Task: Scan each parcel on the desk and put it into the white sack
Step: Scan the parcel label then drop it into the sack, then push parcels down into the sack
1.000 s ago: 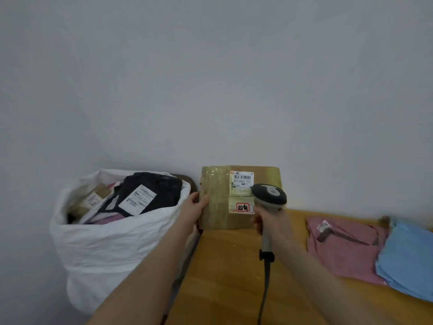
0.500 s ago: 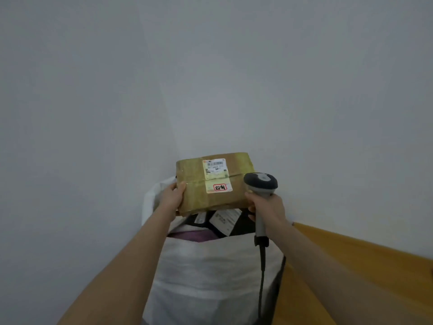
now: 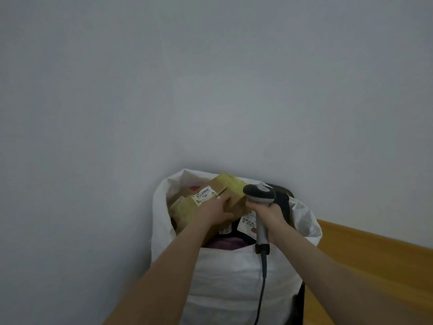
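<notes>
Brown cardboard parcel (image 3: 230, 187) lies tilted in the mouth of the white sack (image 3: 234, 277), on top of the packets inside. Its white label (image 3: 203, 194) carries a barcode with a row of digits beneath, too blurred to read. The left hand (image 3: 214, 212) grasps the parcel's near edge, thumb on top. The right hand (image 3: 269, 215) is clenched round the handle of the grey scanner (image 3: 259, 193), whose cable (image 3: 263, 277) hangs down the sack's front. Another label (image 3: 248, 225) inside shows Chinese print, unreadable. The wooden desk (image 3: 375, 266) stands to the right.
</notes>
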Demonstrator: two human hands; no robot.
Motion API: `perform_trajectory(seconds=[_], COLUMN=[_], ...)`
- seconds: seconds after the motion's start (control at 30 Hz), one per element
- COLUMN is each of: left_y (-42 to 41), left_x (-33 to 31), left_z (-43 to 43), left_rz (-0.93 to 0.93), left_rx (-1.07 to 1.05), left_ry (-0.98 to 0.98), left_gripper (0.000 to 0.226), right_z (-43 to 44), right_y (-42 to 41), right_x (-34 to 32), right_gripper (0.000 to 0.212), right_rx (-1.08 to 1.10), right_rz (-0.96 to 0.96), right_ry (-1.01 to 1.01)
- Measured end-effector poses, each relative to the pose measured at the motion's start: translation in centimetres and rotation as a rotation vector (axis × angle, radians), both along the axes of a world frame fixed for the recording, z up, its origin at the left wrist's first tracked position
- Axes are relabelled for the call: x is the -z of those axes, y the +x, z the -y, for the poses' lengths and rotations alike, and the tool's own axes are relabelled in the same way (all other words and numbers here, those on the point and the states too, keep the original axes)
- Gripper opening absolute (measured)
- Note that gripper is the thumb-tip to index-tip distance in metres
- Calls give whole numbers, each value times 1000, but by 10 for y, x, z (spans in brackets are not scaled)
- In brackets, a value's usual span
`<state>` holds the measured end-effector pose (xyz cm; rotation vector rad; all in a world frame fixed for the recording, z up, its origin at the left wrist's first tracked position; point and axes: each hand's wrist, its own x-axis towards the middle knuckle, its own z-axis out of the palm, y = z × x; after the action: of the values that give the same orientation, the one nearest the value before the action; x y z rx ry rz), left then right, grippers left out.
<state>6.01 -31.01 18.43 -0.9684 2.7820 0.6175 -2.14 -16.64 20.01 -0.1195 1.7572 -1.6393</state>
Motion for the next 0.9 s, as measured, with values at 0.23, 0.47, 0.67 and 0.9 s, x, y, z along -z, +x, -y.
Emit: perform_trajectory(seconds=[0.23, 0.47, 0.67, 0.9], left_y=[27, 36, -4, -109], left_x=[33, 40, -2, -26], left_z=[19, 13, -16, -144], left_rz=[40, 137, 59, -242], left_rx=[-95, -105, -36, 204], left_ry=[61, 70, -284, -366], left_gripper=[66, 61, 38, 39], right_z=[-11, -37, -75, -185], right_y=[-13, -24, -25, -53], right_x=[3, 4, 2, 1], right_gripper=[15, 24, 26, 19], right_rx=[76, 118, 225, 523], right_rz=[46, 18, 118, 233], right_ry=[-1, -7, -83, -202])
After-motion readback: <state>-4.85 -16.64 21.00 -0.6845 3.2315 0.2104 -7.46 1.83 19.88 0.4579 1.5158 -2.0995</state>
